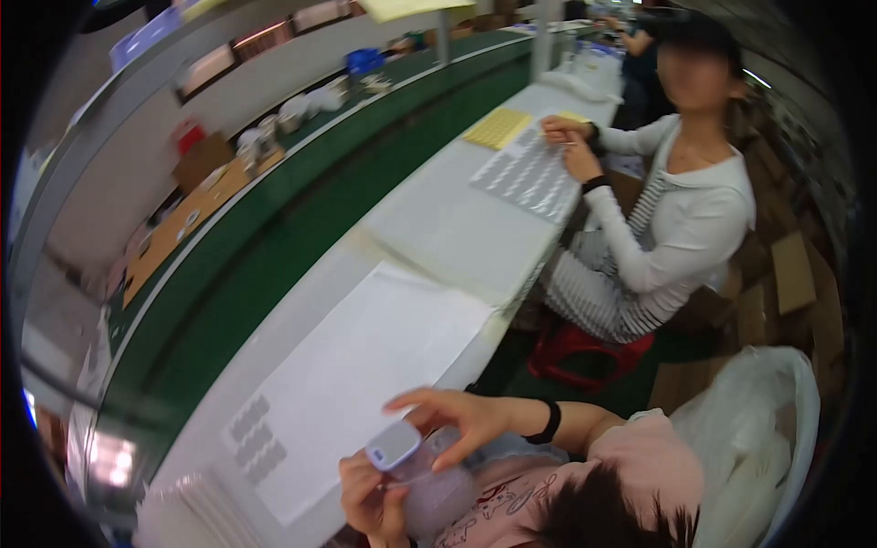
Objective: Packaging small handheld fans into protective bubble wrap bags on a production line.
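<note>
Close to my pink shirt, a clear, roundish container [427,500] with a pale lavender, rounded-square cap [394,445] is held between my hands. My left hand [367,498] grips its near side, thumb and fingers around the part below the cap. From the other side my right hand [461,422] curves over it, fingers bent and thumb against the clear part; a black band circles that wrist. A small dark slot shows on the cap. Under and beyond my hands lies a white sheet [365,338] on the bench, with grey scalloped pieces [258,437] in rows near its left end.
Stacked clear plastic bags [196,516] lie at the bench's near left. A green conveyor belt [247,247] runs alongside. Right of me stands a bin lined with clear plastic [744,438]. Further along, a co-worker in white [676,219] handles pieces by a grey tray [525,178] and a yellow tray [496,128].
</note>
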### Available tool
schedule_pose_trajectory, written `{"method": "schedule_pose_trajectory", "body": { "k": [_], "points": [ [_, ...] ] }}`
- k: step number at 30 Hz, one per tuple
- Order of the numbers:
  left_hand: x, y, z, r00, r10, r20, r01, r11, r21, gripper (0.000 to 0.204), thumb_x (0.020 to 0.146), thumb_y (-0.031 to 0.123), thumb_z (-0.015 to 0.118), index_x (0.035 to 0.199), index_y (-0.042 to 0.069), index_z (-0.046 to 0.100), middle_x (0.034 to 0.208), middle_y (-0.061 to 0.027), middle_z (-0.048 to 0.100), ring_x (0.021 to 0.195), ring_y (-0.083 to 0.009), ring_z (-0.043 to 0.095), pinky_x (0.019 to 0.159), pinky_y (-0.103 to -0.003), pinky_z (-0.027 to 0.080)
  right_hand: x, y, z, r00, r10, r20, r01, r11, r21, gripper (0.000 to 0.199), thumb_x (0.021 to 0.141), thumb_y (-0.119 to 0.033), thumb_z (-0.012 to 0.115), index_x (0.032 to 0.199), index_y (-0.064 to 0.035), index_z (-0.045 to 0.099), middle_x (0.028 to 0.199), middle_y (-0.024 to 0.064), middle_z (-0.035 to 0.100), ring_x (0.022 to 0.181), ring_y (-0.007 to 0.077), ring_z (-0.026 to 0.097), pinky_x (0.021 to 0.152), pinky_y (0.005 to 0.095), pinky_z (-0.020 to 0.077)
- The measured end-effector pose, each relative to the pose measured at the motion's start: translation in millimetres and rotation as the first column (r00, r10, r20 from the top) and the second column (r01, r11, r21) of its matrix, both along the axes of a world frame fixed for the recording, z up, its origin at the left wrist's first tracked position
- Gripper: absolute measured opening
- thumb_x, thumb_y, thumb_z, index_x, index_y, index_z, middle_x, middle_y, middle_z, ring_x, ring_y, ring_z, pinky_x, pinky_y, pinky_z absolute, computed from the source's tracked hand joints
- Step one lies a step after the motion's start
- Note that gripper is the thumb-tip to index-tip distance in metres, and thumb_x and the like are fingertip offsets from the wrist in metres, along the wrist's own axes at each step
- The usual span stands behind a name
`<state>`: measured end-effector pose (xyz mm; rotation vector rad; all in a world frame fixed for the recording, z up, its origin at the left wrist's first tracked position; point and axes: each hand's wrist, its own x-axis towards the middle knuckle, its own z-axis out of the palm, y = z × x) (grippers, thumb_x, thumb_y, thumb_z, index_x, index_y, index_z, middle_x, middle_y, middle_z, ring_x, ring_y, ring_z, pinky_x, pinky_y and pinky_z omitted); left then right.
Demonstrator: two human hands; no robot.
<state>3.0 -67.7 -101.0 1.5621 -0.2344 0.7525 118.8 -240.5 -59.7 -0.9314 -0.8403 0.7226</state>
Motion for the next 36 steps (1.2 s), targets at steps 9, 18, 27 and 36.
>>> {"method": "schedule_pose_trajectory", "body": {
  "k": [9,18,27,36],
  "points": [
    [1,-3,-17,0.981,-0.191,-0.026,0.182,0.961,-0.211,0.053,0.081,0.018,0.065,0.123,0.002,0.036,0.122,-0.0203,0.041,0.104,-0.0315,0.045,0.090,-0.046,0.036,1,6,1,0.933,-0.034,0.359,0.058,0.997,-0.057,0.057,0.074,-0.016,0.068,0.124,-0.0012,0.047,0.110,0.0130,0.059,0.096,0.0214,0.060,0.082,0.0301,0.0465],
    [-11,35,23,0.950,-0.069,-0.305,0.214,0.854,0.475,0.042,0.070,0.016,0.072,0.105,-0.001,0.055,0.122,-0.0250,0.040,0.109,-0.0361,0.044,0.095,-0.045,0.033,-2,10,2,0.900,-0.118,0.420,0.136,0.991,-0.012,0.057,0.075,-0.019,0.064,0.125,-0.0009,0.046,0.099,0.0127,0.060,0.088,0.0221,0.059,0.075,0.0294,0.0463],
    [-7,7,10,0.984,-0.162,-0.077,0.168,0.982,0.081,0.059,0.071,0.009,0.067,0.124,-0.001,0.043,0.129,-0.0236,0.037,0.121,-0.0373,0.036,0.098,-0.045,0.031,3,21,3,0.885,0.006,0.465,0.007,1.000,-0.027,0.055,0.077,-0.023,0.064,0.124,-0.0010,0.046,0.096,0.0109,0.053,0.090,0.0216,0.054,0.072,0.0300,0.0456],
    [2,1,33,0.987,0.034,0.158,-0.077,0.960,0.269,0.027,0.066,0.014,0.076,0.057,0.005,0.053,0.122,-0.0127,0.027,0.107,-0.0511,0.046,0.090,-0.055,0.042,9,12,-3,0.995,0.044,0.085,-0.023,0.972,-0.233,0.035,0.080,-0.019,0.064,0.109,-0.0025,0.053,0.103,0.0089,0.052,0.096,0.0176,0.051,0.076,0.0294,0.0445]
  ]
}}
